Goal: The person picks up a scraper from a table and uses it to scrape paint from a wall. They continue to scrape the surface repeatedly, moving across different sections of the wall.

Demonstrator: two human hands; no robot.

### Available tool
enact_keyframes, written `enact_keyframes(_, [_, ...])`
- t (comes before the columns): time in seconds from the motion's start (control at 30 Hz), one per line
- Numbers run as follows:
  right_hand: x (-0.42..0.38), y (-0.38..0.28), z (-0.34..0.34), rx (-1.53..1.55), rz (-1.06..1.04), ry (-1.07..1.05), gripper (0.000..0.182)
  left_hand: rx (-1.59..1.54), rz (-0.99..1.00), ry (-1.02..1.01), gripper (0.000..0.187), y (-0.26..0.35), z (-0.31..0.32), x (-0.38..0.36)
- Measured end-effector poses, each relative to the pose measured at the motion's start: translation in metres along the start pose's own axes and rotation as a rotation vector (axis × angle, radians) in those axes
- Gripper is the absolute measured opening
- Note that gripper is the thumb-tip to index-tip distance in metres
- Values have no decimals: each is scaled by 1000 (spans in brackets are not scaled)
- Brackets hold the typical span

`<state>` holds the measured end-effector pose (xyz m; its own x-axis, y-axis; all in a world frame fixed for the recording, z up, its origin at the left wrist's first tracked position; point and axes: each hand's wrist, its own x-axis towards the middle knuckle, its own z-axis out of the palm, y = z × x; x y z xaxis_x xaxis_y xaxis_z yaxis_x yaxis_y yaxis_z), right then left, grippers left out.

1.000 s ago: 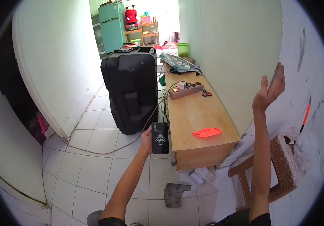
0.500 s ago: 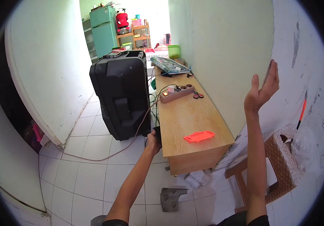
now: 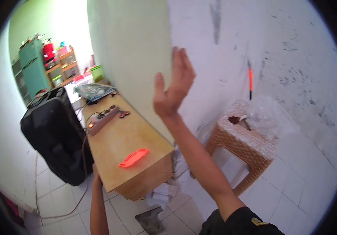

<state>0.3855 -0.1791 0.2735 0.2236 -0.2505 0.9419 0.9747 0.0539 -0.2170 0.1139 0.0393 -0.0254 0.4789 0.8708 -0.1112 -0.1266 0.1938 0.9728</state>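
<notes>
Clock positions are read from the centre of the view. At 10 o'clock, in the background, we locate a green fridge (image 3: 35, 70). At 9 o'clock, we find a large black case (image 3: 57, 131) standing tilted in view on the tiled floor (image 3: 55, 194).

The left hand (image 3: 95, 172) is at 8 o'clock, low beside the near left side of the table (image 3: 117, 141). It is blurred and largely hidden, so we cannot tell how its fingers are set or whether they grip anything.

The table extends from 7 toward 10 o'clock. On its top we identify a power strip (image 3: 105, 122) with a lit switch and, just right of it, scissors (image 3: 124, 114) with red handles. An orange plastic piece (image 3: 134, 158) lies flat at 7 o'clock.

The right hand (image 3: 176, 84) is raised at 12 o'clock, in front of the wall edge (image 3: 170, 23). Its four fingers are straight and close together, the thumb spread apart; we cannot confirm wall contact.

At 4 o'clock stands a brown stool (image 3: 240, 143), with clear plastic (image 3: 272, 117) on top.
</notes>
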Motion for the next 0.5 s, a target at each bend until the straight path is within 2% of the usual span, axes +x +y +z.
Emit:
enact_keyframes(0.17, [1, -2, -5, 39, 45, -27, 68, 146, 105, -27, 34, -17, 24, 16])
enact_keyframes(0.43, [6, 2, -8, 91, 101, -40, 64, 380, 271, 26, 35, -66, 19, 38])
enact_keyframes(0.5, [14, -1, -18, 171, 121, -98, 57, 456, 291, 35, 35, -71, 13, 31])
